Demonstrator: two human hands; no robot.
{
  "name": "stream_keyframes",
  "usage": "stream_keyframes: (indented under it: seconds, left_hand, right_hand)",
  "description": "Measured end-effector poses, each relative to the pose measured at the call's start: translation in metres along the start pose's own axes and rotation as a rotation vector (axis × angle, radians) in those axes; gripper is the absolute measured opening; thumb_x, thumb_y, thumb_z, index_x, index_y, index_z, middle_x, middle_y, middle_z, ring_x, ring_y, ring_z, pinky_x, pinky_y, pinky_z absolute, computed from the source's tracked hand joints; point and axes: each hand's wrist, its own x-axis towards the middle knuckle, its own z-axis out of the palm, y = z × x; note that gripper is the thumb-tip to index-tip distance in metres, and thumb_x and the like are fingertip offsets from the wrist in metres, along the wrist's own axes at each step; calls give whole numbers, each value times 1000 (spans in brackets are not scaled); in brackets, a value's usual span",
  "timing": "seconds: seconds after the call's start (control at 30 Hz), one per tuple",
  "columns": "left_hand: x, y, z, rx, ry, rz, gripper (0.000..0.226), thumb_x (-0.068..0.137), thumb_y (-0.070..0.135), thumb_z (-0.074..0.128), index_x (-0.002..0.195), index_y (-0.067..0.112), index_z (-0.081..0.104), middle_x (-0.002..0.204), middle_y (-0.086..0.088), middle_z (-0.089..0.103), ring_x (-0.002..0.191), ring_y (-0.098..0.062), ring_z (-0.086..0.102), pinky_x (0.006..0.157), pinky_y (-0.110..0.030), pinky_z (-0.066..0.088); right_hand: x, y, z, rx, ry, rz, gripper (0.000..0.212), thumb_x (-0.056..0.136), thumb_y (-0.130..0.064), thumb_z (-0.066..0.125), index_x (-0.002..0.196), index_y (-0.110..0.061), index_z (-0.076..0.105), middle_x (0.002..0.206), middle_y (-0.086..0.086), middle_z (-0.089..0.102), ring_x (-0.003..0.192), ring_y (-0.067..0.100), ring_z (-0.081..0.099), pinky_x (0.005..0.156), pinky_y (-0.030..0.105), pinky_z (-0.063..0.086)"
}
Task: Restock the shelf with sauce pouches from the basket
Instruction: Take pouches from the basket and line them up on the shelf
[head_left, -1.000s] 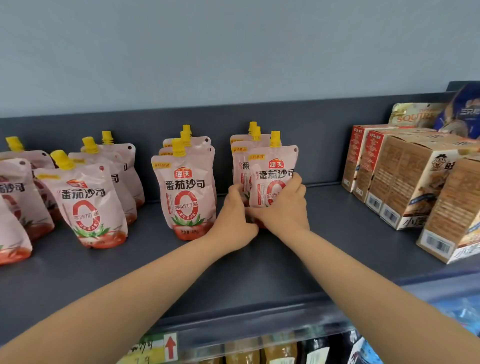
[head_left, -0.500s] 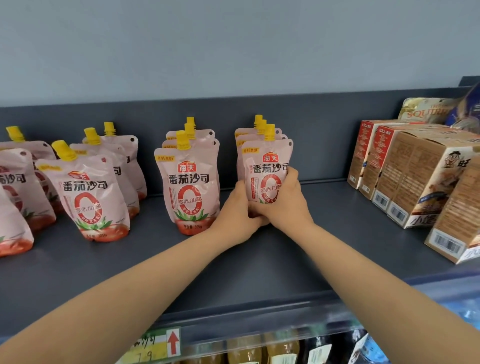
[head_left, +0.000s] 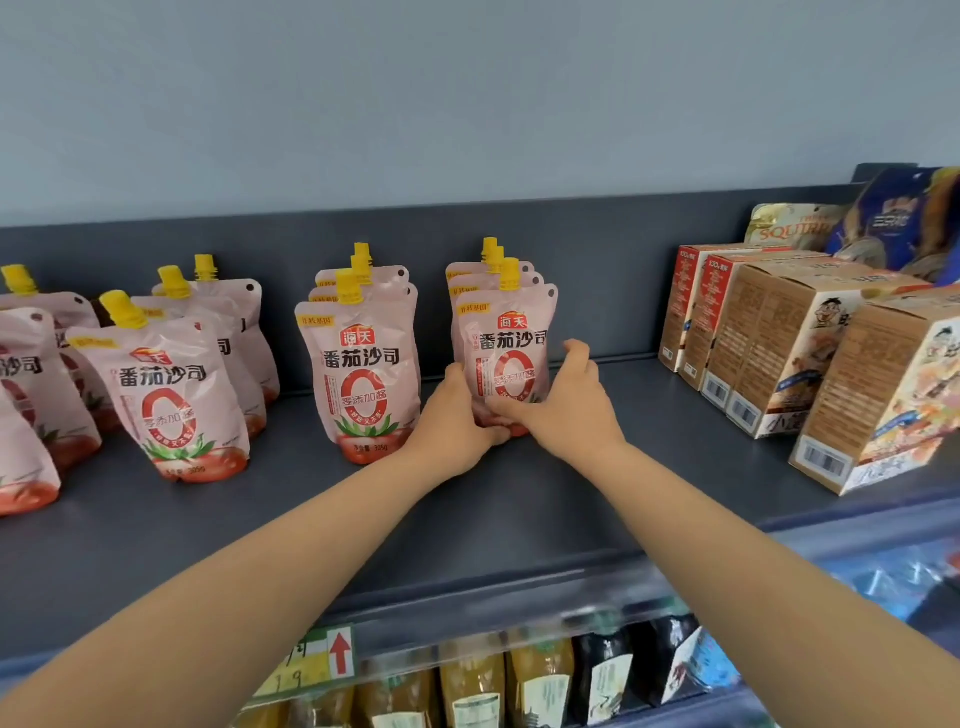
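Upright, sauce pouch (head_left: 511, 348) stands between left hand (head_left: 456, 415) and right hand (head_left: 567, 402) (both gripping).

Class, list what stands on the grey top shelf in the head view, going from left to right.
left-edge pouches → tilted pouch → middle pouch → held pouch, gripped by left hand and right hand → brown cartons

On the shelf (head_left: 519, 525), pouch rows (head_left: 363, 374) run front to back. The front pouch (head_left: 511, 343) of the rightmost row sits between left hand (head_left: 452, 415) and right hand (head_left: 569, 408); cartons (head_left: 779, 358) farther right, bags (head_left: 883, 223) behind them; apparently bottles (head_left: 540, 680) below.
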Motion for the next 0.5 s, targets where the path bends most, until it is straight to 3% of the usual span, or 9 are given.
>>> stream_keyframes:
  seconds: [0.17, 0.23, 0.33, 0.5]
  left_hand:
    - [-17, 5, -5, 23, 0, -34, 78, 66, 17, 85, 128, 8, 37, 126, -7, 52, 114, -21, 54, 87, -26, 43]
    - [-30, 11, -11, 22, 28, -32, 85, 64, 19, 86, 131, 7, 35, 131, -10, 49, 120, -25, 50, 94, -31, 44]
    - [-52, 24, -22, 93, 26, -20, 105, 66, 25, 86, 145, 3, 20, 144, -15, 35, 135, -31, 34, 108, -37, 32]
    - [-95, 36, -29, 135, 39, 79, 91, 69, 41, 81, 137, 3, 33, 134, -17, 40, 125, -34, 39, 103, -44, 38]
  right_hand:
    - [-44, -4, -37, -260, 128, -6, 87, 76, -55, 70, 140, -12, 29, 137, 11, 42, 126, 31, 43, 98, 44, 44]
    - [-68, -5, -52, -358, 169, 9, 79, 81, -54, 66, 139, -13, 31, 135, 11, 43, 124, 31, 44, 98, 45, 44]
    - [-109, -7, -73, -477, 249, 41, 80, 84, -54, 62, 144, -14, 27, 140, 11, 41, 128, 32, 40, 100, 45, 42]
    - [-184, -3, -95, -550, 285, 159, 78, 87, -51, 59, 145, -11, 26, 141, 13, 37, 130, 33, 37, 102, 46, 40]
